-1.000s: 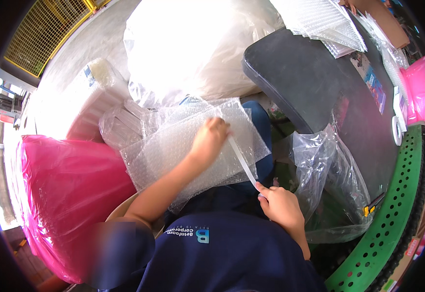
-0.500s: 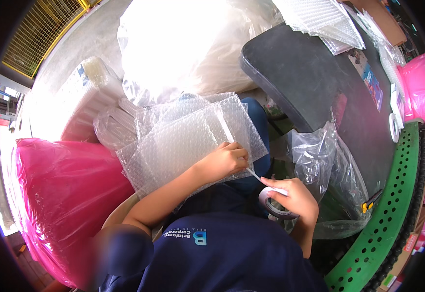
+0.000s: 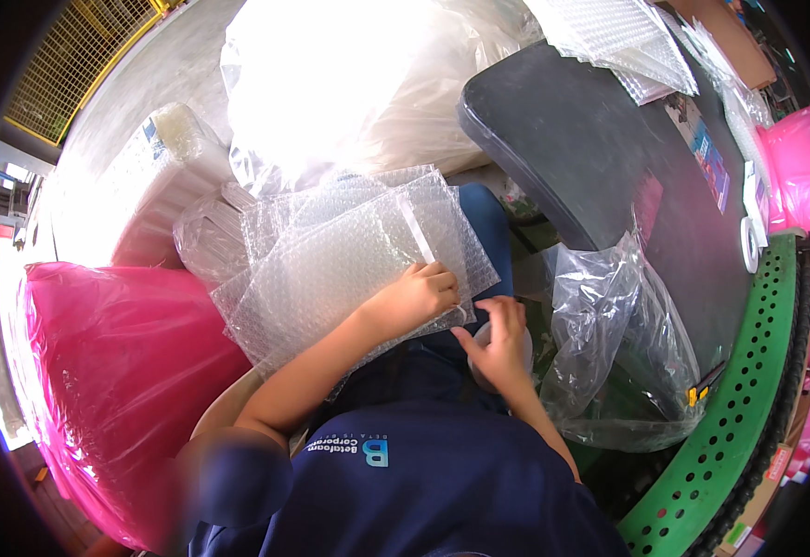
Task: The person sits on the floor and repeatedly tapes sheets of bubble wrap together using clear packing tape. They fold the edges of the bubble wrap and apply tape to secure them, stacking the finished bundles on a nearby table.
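Observation:
A stack of clear bubble wrap sheets [image 3: 321,269] lies across my lap, overlapping at several angles. A narrow whitish strip of tape [image 3: 416,232] runs down the top sheet to my left hand [image 3: 423,295]. That hand's fingers are curled and pressed on the strip near the sheet's near right edge. Just to its right is my right hand [image 3: 500,343], thumb and forefinger apart, pointing toward the sheet's edge. A pale roll of tape [image 3: 484,371] sits under its palm, partly hidden by the hand; the lower fingers around it are hidden.
Pink plastic-wrapped bundle [image 3: 136,343] on the left; large white bag [image 3: 330,84] ahead. To the right, a dark table [image 3: 581,139] bears more bubble wrap [image 3: 618,42] and a white tape roll [image 3: 750,244]. A clear plastic bag [image 3: 600,297] hangs near a yellow-and-black cutter [image 3: 699,395] and green perforated rail [image 3: 748,362].
My right hand has moved left and up toward my left hand, bringing the tape roll along. The tape stretched between the hands no longer shows. The sheets have shifted slightly left.

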A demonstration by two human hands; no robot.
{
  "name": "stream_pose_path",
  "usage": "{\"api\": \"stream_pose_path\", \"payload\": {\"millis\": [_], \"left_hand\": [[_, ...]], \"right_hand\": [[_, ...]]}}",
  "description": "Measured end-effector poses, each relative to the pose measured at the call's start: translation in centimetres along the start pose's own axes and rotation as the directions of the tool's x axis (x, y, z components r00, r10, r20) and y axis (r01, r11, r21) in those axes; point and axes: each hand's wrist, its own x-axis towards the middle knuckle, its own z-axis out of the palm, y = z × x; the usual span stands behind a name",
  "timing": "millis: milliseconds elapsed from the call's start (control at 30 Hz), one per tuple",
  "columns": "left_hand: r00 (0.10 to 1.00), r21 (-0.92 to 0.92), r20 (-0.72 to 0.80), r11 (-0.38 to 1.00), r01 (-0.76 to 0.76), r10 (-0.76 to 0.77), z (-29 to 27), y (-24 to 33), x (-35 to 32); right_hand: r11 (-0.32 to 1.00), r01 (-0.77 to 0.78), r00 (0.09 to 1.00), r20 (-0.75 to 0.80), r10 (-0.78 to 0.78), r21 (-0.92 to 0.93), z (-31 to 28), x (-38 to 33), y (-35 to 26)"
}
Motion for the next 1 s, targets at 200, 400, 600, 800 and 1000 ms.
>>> {"api": "stream_pose_path", "payload": {"millis": [200,400,600,800,1000], "left_hand": [[0.999,0.090,-0.033,0.996,0.003,0.000,0.5,0.0,-0.1],[0.997,0.117,0.049,0.992,0.054,-0.060,0.1,0.1,0.3],[0.982,-0.241,-0.029,0.955,0.172,-0.184,0.9,-0.5,0.7],[0.974,-0.462,-0.095,0.875,0.141,-0.207,0.6,-0.5,0.6],[0.963,-0.456,-0.092,0.871,0.184,-0.252,0.5,-0.3,0.3]], "right_hand": [[0.981,0.161,0.957,-0.225,-0.182,-0.112,3.4,0.4,0.1],[0.958,0.256,0.937,-0.210,-0.279,-0.129,3.5,1.2,0.0],[0.924,0.374,0.890,-0.250,-0.381,-0.078,3.6,0.8,0.4],[0.936,0.351,0.886,-0.317,-0.340,-0.023,3.6,0.7,0.5],[0.940,0.331,0.874,-0.401,-0.274,0.080,3.2,0.6,0.6]]}}
